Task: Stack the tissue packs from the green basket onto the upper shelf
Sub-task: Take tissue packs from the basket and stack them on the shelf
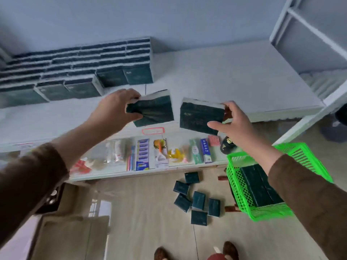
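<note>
Head cam, near to far: loose packs (197, 200) litter the floor, green basket (262, 184) still holds more. Left hand (117, 107) pinches one tissue pack (154, 109), right hand (232, 124) clamps another (200, 118), both raised over the upper shelf (234, 81) front edge, probably to extend the stack (75, 72) at the back-left.

Left hand (116, 107) grips a dark green tissue pack (153, 107), fingers (134, 117) pinching its left end. Right hand (234, 124) holds a second pack (200, 118) by its right edge. Both packs are raised over the upper shelf (225, 76). Stacked packs (75, 68) sit up-left of the left fingers. Green basket (242, 186) below the right fingers, packs inside; loose packs (197, 199) lie on the floor (150, 212).
</note>
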A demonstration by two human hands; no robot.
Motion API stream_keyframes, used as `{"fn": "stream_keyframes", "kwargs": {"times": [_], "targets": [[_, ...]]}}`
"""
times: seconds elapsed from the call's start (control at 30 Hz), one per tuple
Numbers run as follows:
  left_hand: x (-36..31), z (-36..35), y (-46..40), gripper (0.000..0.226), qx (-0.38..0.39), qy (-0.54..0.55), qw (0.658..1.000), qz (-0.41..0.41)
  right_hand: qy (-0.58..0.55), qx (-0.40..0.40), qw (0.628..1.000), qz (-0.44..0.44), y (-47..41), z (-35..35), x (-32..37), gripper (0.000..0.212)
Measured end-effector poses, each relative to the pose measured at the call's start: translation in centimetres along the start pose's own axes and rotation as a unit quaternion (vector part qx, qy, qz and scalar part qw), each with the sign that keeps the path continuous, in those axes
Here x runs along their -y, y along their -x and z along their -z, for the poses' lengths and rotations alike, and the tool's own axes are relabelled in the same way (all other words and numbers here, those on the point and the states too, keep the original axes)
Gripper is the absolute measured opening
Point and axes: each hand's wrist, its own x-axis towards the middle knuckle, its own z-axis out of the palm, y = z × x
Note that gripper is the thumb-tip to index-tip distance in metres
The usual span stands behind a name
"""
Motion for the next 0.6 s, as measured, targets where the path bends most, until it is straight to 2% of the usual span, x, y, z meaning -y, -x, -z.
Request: {"fn": "stream_keyframes", "kwargs": {"times": [0.13, 0.3, 0.6], "targets": [[7.0, 3.2, -1.6, 0.051, 0.000, -0.032, 0.999, 0.004, -0.023, 0.010, 1.000, 0.010, -3.7, -6.4, 3.6, 0.049], [14.2, 3.3, -5.8, 0.050, -0.006, -0.051, 0.998, 0.021, 0.014, 0.023, 0.999, 0.027, -9.8, -11.8, 5.6, 0.048], [21.7, 0.6, -14.9, 0.054, 0.018, -0.083, 0.996, 0.031, 0.084, 0.076, 0.994, 0.006, -22.3, -17.6, 4.8, 0.046]]}}
